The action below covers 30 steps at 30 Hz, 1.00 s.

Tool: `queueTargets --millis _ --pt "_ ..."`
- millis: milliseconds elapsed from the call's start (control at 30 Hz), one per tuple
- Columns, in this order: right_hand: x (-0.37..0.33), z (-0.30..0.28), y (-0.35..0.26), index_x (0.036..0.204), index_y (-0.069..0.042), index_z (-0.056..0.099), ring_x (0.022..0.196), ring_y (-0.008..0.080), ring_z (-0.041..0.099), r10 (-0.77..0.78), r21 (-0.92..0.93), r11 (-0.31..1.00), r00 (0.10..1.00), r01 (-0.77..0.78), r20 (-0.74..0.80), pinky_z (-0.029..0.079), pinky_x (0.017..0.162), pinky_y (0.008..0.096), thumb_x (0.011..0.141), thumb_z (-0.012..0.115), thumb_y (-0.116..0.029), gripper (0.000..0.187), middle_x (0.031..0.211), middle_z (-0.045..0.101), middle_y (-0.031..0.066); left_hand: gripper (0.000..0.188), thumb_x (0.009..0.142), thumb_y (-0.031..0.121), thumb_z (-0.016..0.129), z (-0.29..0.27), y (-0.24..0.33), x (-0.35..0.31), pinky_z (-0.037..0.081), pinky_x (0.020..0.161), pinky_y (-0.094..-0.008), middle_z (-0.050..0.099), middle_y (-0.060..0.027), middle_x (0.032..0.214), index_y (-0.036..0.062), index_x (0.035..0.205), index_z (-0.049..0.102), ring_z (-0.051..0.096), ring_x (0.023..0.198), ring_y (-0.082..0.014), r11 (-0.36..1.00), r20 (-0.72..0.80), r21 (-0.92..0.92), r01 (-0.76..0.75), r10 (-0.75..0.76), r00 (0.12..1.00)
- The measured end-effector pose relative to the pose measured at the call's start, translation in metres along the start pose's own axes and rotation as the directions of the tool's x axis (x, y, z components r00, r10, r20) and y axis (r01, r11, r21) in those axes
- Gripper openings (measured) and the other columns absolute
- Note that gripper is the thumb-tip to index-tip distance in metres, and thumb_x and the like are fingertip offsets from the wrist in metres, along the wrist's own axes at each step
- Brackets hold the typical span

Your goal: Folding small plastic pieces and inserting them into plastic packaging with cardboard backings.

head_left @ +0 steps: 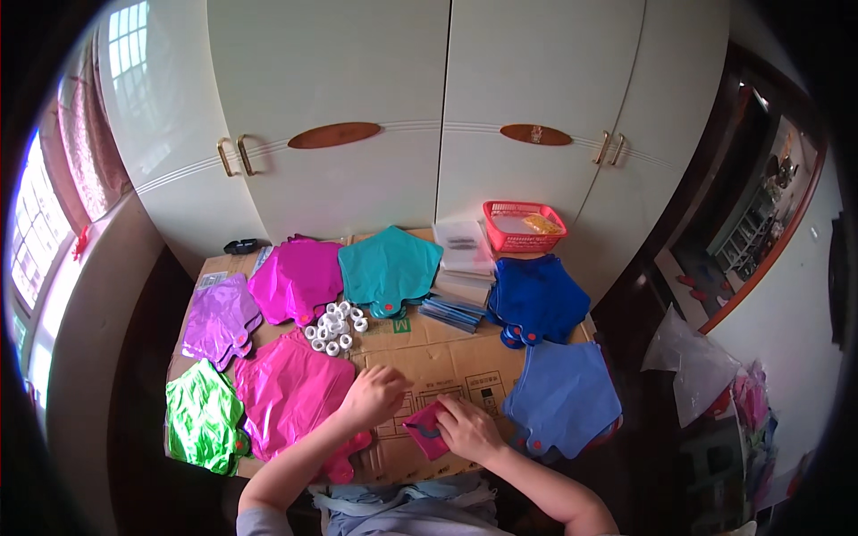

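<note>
White cupboard doors (331, 71) stand tall, far ahead of the fingers. Brown cardboard (447, 348) lies flat under both hands. Shiny piles ring the fingers: hot pink (290, 393) just left of the left hand, partly covered by that arm, with green (204, 415) and lilac (219, 317) farther left; purple (298, 279) ahead and left; teal (391, 268) straight ahead; dark blue (541, 299) ahead and right; light blue (567, 397) right of the right hand. A red basket (523, 241) with yellow bits inside sits far ahead of the right fingers, beside a paper stack (463, 250). The left hand (377, 395) is up, its fingers curled in; I can't tell if they pinch anything. The right hand (469, 431) has bent fingers on a small pink folded piece (420, 427), and I can't tell if they grip it or only press it. Thin blue strips (453, 314) lie ahead of the right fingers. Little white rings (333, 329) sit in a heap between the left fingers and the purple pile. Black printing and boxy pictures mark the cardboard near the fingers, and a green label mark lies farther ahead.
</note>
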State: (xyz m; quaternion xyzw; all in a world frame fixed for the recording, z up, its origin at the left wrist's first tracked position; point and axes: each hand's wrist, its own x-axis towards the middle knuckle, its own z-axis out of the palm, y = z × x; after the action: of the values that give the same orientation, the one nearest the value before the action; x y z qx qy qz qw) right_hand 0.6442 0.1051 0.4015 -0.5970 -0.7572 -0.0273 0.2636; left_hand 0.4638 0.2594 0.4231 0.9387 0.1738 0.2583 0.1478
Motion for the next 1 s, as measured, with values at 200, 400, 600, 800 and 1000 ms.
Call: queueTargets --millis 200,400,600,800,1000 --pt "-0.001 0.006 0.001 0.11 -0.017 0.065 0.113 0.027 0.053 -0.061 -0.098 0.993 0.998 0.06 -0.005 0.047 0.093 0.0369 0.08 0.052 -0.011 0.033 0.118 0.058 0.0047 0.018 0.077 0.015 0.055 0.036 -0.035 0.097 0.041 0.074 -0.0343 0.056 -0.0016 0.087 0.0124 0.094 0.061 0.055 0.09 -0.0201 0.918 0.02 0.344 -0.197 0.203 0.979" --pt "-0.002 0.007 0.001 0.111 -0.016 0.064 0.114 0.0267 0.051 -0.064 -0.084 0.994 0.998 0.065 0.015 0.046 0.095 0.0371 0.08 0.054 -0.012 0.033 0.118 0.059 0.0051 0.009 0.078 0.019 0.055 0.064 -0.046 0.133 0.041 0.071 -0.0329 0.054 0.0009 0.08 0.0143 0.085 0.058 0.056 0.083 -0.0167 0.807 0.07 0.502 -0.311 0.32 0.945" --pt "0.0 0.005 0.001 0.112 -0.012 0.063 0.115 0.0271 0.05 -0.089 -0.07 0.993 0.995 0.091 0.034 0.043 0.098 0.0387 0.08 0.055 -0.013 0.033 0.117 0.059 0.0065 0.008 0.074 0.024 0.058 0.072 -0.045 0.138 0.04 0.069 -0.0309 0.051 0.0028 0.071 0.0158 0.073 0.056 0.053 0.073 -0.0147 0.716 0.037 0.589 -0.376 0.44 0.897" --pt "0.0 0.01 0.005 0.113 -0.006 0.062 0.117 0.0238 0.051 -0.128 -0.03 0.991 0.99 0.13 0.064 0.036 0.105 0.039 0.08 0.054 -0.012 0.034 0.12 0.058 0.0107 0.006 0.073 0.022 0.057 0.069 -0.046 0.138 0.039 0.07 -0.0308 0.051 0.0038 0.069 0.017 0.074 0.054 0.052 0.073 -0.0144 0.674 0.053 0.615 -0.409 0.482 0.875" --pt "0.0 0.004 0.001 0.118 -0.003 0.059 0.119 0.0252 0.05 -0.112 0.033 0.993 0.99 0.11 0.089 0.033 0.108 0.0389 0.079 0.056 -0.013 0.04 0.125 0.056 0.0134 0.004 0.075 0.019 0.056 0.04 -0.05 0.127 0.038 0.072 -0.0313 0.053 0.0041 0.066 0.0167 0.079 0.055 0.054 0.074 -0.0144 0.801 0.006 0.521 -0.296 0.343 0.939"
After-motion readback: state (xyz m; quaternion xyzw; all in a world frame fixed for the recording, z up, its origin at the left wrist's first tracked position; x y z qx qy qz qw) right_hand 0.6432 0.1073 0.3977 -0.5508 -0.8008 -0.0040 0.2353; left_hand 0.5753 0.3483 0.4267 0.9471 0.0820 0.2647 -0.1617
